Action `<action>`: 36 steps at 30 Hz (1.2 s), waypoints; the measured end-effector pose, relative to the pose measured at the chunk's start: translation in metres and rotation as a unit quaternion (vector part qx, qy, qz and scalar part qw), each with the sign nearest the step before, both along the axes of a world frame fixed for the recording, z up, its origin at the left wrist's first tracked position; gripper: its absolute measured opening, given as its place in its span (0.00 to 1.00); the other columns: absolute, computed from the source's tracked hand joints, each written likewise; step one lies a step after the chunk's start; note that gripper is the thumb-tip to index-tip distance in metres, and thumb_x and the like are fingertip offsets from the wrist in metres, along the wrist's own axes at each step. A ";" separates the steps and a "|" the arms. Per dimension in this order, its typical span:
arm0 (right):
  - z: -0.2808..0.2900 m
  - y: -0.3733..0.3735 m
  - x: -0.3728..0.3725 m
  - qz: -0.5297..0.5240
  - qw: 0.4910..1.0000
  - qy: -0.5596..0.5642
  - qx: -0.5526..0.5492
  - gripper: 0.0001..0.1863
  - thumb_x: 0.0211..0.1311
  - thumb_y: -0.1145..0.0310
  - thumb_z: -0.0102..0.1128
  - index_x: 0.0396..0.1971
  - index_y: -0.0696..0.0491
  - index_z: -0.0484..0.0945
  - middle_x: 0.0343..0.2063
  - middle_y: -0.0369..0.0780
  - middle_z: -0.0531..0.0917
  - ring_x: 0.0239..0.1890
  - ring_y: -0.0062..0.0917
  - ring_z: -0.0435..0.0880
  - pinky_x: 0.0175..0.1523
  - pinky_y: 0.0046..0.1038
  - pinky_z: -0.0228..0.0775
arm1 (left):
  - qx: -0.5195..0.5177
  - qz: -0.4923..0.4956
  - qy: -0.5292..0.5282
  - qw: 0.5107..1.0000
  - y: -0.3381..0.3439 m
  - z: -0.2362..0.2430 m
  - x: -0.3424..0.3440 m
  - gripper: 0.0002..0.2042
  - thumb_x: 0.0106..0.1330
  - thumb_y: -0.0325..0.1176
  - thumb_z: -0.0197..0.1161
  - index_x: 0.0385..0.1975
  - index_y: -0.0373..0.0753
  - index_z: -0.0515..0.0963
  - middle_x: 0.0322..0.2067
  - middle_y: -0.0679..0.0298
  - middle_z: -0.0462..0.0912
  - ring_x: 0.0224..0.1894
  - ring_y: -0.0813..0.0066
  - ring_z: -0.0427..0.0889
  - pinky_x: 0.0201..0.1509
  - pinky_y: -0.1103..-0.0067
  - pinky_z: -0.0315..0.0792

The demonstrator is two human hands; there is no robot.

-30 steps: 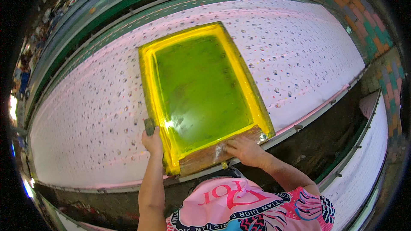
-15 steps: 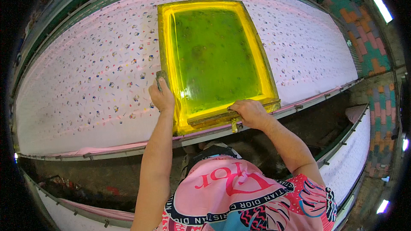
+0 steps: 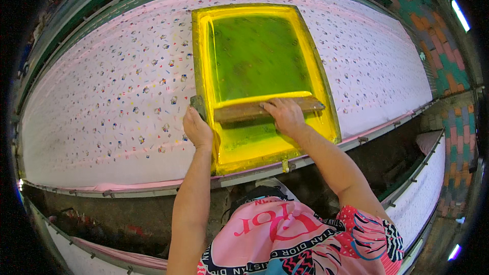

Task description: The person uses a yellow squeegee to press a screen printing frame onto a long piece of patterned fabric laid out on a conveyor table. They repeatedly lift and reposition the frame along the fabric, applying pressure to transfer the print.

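Our left hand (image 3: 197, 128) and right hand (image 3: 285, 116) close on the wooden squeegee bar (image 3: 267, 109) inside the yellow-framed rectangular printing screen (image 3: 260, 79).

No packages, labels, signs or display screens (none visible).
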State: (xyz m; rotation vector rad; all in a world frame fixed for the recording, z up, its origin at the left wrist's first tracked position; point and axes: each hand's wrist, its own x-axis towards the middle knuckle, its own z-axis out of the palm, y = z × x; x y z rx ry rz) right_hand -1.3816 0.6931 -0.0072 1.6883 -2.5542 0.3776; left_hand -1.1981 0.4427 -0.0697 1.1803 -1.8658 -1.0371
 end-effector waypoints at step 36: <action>-0.015 -0.267 -0.399 0.040 0.995 0.004 0.087 0.25 0.62 0.70 0.64 0.61 0.45 0.86 0.53 0.46 0.91 0.58 0.47 0.88 0.61 0.51 0.81 | 0.015 0.046 -0.057 0.997 0.011 0.007 -0.004 0.27 0.90 0.46 0.46 0.64 0.26 0.80 0.53 0.51 0.86 0.55 0.58 0.83 0.62 0.66 0.75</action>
